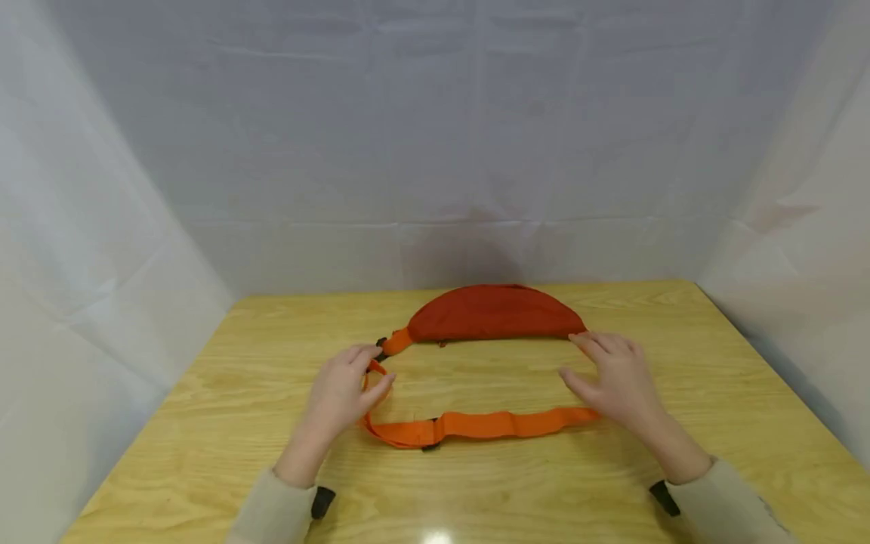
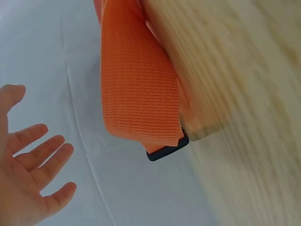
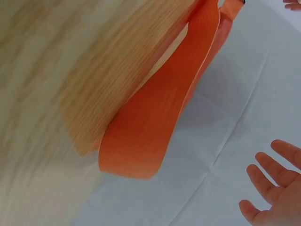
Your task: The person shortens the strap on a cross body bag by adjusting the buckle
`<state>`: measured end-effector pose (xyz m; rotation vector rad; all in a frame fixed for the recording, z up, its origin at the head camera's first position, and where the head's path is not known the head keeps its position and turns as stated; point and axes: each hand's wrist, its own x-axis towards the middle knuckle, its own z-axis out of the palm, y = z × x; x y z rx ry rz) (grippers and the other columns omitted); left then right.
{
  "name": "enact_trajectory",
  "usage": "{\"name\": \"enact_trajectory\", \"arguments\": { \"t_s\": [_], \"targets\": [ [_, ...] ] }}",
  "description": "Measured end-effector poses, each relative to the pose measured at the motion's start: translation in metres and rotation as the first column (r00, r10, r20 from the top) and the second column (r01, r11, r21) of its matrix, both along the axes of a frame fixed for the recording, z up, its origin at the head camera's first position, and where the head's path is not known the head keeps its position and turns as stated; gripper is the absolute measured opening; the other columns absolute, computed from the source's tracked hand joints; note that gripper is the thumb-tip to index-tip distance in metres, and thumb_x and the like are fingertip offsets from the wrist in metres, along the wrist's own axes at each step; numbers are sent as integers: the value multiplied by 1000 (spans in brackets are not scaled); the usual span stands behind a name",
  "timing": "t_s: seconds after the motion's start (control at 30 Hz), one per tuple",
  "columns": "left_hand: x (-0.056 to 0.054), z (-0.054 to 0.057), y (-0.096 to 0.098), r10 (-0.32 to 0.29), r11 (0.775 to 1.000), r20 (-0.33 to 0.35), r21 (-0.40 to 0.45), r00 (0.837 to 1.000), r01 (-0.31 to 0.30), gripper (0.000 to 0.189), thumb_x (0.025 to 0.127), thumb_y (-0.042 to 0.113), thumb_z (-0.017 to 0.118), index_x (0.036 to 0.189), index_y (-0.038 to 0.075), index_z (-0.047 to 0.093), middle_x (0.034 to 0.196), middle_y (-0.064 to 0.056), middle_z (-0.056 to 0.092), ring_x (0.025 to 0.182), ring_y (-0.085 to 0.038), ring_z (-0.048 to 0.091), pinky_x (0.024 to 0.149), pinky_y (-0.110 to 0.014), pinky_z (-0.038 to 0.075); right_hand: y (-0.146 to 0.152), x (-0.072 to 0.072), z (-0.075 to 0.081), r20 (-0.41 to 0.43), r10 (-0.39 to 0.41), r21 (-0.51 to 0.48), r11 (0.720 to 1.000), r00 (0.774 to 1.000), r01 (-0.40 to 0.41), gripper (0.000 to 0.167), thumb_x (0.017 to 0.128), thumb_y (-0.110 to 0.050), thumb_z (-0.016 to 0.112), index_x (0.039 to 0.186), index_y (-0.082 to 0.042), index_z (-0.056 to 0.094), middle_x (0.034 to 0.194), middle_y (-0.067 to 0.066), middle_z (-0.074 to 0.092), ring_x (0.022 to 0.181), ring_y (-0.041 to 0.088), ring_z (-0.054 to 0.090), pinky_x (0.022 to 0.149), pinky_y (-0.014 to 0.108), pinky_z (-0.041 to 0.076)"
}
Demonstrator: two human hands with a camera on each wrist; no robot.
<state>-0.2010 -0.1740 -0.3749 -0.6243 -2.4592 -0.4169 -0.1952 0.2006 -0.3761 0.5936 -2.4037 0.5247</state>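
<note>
A red waist bag lies at the far side of the wooden table, its curved edge facing away. Its orange strap loops toward the near side, with a black slider on it and a black buckle by the bag's left end. My left hand is over the strap's left bend, and the left wrist view shows its fingers spread apart. Near the bag's right end is my right hand, thumb and fingers apart. In the right wrist view, the strap's bend stands apart from those extended fingers.
The light wooden table fills the lower part of the head view. White sheeting hangs behind it and along both sides. Dark bands show at both wrists, by the pale sleeves.
</note>
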Motion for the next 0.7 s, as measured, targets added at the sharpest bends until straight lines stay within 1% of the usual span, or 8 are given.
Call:
{"name": "enact_trajectory", "arguments": {
  "t_s": [0.2, 0.3, 0.37, 0.53, 0.63, 0.7],
  "targets": [
    [2, -1, 6, -44, 995, 81, -86, 996, 51, 40, 78, 32, 66, 102, 0, 62, 102, -11, 59, 91, -26, 56, 78, -39, 45, -12, 1, -3, 69, 39, 15, 999, 997, -40, 45, 73, -30, 69, 109, -4, 61, 104, 12, 59, 96, 32, 50, 83, 53, 29],
    [4, -4, 10, -50, 992, 128, -108, 991, 64, 42, 79, 33, 65, 106, 1, 60, 105, -9, 58, 94, -25, 55, 80, -38, 43, -18, 1, -2, 92, 66, 20, 998, 994, -68, 45, 73, -32, 69, 109, -5, 61, 105, 11, 59, 97, 31, 51, 82, 53, 30],
    [5, -5, 13, -47, 991, 162, -115, 986, 66, 43, 80, 35, 63, 108, 3, 59, 107, -8, 57, 96, -24, 54, 80, -38, 43, -23, 2, -2, 106, 86, 28, 996, 991, -89, 46, 73, -33, 69, 109, -5, 61, 105, 11, 59, 98, 30, 52, 82, 52, 31],
    [9, -6, 19, -59, 990, 256, -108, 965, 89, 45, 81, 37, 62, 112, 4, 57, 110, -7, 56, 98, -23, 53, 80, -39, 44, -38, 2, -2, 125, 146, 50, 987, 981, -153, 48, 73, -36, 69, 109, -5, 61, 105, 10, 59, 99, 28, 51, 83, 50, 33],
    [10, -8, 21, -72, 989, 291, -105, 954, 107, 47, 81, 38, 62, 112, 4, 57, 111, -7, 56, 98, -23, 53, 79, -39, 44, -46, 2, -1, 153, 173, 67, 980, 973, -185, 49, 74, -38, 68, 110, -6, 61, 105, 8, 59, 98, 27, 52, 84, 49, 34],
    [10, -8, 22, -79, 987, 300, -112, 951, 117, 47, 80, 38, 63, 112, 4, 57, 111, -7, 56, 97, -22, 54, 79, -38, 44, -52, 2, -1, 174, 187, 81, 976, 967, -204, 49, 75, -39, 67, 110, -6, 61, 105, 8, 59, 98, 26, 52, 85, 49, 34]
  ]
}}
